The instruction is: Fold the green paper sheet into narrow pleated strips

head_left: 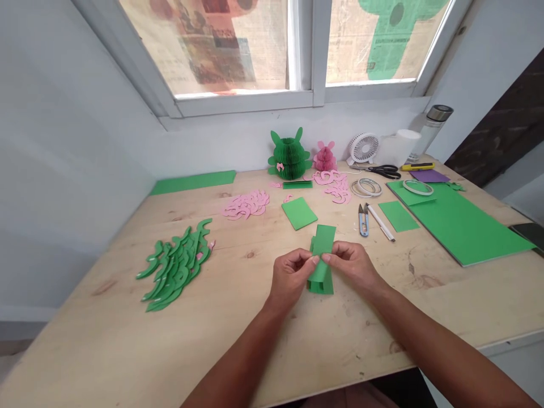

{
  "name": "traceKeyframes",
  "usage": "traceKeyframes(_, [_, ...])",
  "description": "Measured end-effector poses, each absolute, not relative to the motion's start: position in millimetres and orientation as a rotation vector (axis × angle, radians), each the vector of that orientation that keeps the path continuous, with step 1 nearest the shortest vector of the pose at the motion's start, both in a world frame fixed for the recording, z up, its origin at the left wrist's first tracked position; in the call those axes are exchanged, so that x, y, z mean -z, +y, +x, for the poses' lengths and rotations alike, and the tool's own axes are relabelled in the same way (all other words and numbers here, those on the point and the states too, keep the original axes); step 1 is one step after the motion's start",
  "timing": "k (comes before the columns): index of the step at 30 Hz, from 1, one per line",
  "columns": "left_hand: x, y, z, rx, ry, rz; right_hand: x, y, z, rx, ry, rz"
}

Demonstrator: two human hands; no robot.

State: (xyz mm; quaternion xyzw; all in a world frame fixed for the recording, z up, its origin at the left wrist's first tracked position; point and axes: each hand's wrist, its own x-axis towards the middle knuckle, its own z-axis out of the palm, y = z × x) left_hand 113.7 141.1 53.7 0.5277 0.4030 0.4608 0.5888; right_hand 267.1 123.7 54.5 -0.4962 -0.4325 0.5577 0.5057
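Between both hands is a folded piece of green paper, upright and just above the table. My left hand grips its left edge, thumb pressed on the front face. Opposite it, my right hand pinches the right edge with the thumb tip close to the left one. Loose folded flaps show at the paper's lower end, and the fingers behind it are partly hidden. Just beyond lies a flat green paper square. A green honeycomb paper figure with ears stands farther back, beside a smaller pink one.
Green curved cutouts lie piled at left, pink cutouts at centre. To the right are thread snips, a white pen, tape rolls, scissors, a yellow cutter and large green sheets. A fan stands behind.
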Motion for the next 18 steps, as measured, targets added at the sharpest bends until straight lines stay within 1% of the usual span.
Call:
traceKeyframes(9, [-54.0,140.6,112.7,-1.097,0.964,1.234,-49.9,125.6,271.8,-1.327,-1.043,-1.183])
traceKeyframes(15, [-54.6,141.3,112.8,-1.079,0.965,1.217,-49.4,126.2,272.8,-1.385,-1.036,-1.154])
traceKeyframes(18, [-54.1,141.4,112.7,-1.057,0.956,1.211,-51.3,126.1,272.6,-1.349,-1.046,-1.169])
